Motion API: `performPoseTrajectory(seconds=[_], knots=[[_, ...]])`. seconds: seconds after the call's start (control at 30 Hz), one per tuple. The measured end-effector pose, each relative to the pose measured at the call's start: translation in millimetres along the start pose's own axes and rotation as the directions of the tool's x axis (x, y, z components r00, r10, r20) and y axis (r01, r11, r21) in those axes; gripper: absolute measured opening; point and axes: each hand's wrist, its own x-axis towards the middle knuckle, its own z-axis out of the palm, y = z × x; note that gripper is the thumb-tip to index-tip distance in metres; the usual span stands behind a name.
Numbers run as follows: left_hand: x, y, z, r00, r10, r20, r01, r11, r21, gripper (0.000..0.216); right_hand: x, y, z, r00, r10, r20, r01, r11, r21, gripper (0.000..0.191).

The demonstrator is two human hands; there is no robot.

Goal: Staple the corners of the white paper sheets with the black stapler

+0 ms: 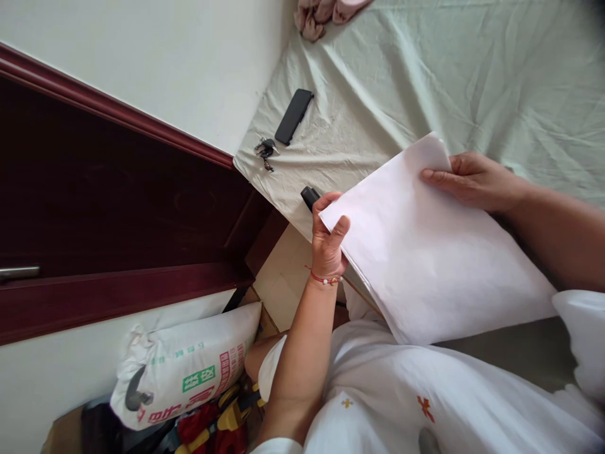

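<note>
A small stack of white paper sheets [439,252] is held up at a tilt in front of my body, its top face blank. My left hand [328,236] grips the near-left corner, thumb on top and fingers underneath. Across from it, my right hand [477,180] holds the far edge, its thumb lying flat on the upper sheet and its fingers hidden beneath. Just beyond my left fingers, a black object [310,197] lies partly hidden on the cloth; its kind cannot be made out.
A pale green sheet [359,126] covers the bed-like surface. On it lie a black flat case [293,116], a bunch of keys [267,149] and pink cloth [326,16]. Left are a dark red door [104,183], a white printed sack [189,366] and red-yellow items [227,422].
</note>
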Motion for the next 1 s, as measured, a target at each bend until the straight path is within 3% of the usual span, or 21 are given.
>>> performPoseTrajectory(seconds=[0.13, 0.3, 0.43, 0.6, 0.87, 1.0], knots=[[-6, -13, 4, 0.987, -0.036, -0.156, 0.036, 0.999, -0.003, 0.046, 0, 0, 1, 0.999, 0.004, -0.043, -0.006, 0.999, -0.037, 0.075], [-23, -34, 2, 0.925, -0.101, -0.367, 0.161, 0.977, 0.137, 0.054, -1, -3, 5, 0.991, -0.030, -0.134, 0.015, 0.994, -0.107, 0.072], [-26, -36, -1, 0.953, -0.086, -0.290, 0.156, 0.962, 0.226, 0.051, -3, -5, 8, 0.987, -0.024, -0.160, 0.005, 0.993, -0.114, 0.067], [-22, -33, -7, 0.977, -0.078, -0.198, 0.113, 0.978, 0.175, 0.043, -4, -6, 10, 0.988, -0.073, -0.138, 0.055, 0.990, -0.129, 0.067], [-23, -35, -4, 0.948, -0.112, -0.296, 0.167, 0.972, 0.167, 0.044, -4, -7, 10, 0.989, -0.054, -0.136, 0.045, 0.997, -0.067, 0.066], [-23, -36, -4, 0.923, -0.099, -0.371, 0.140, 0.986, 0.086, 0.044, -4, -7, 9, 0.989, -0.064, -0.135, 0.056, 0.996, -0.067, 0.067]])
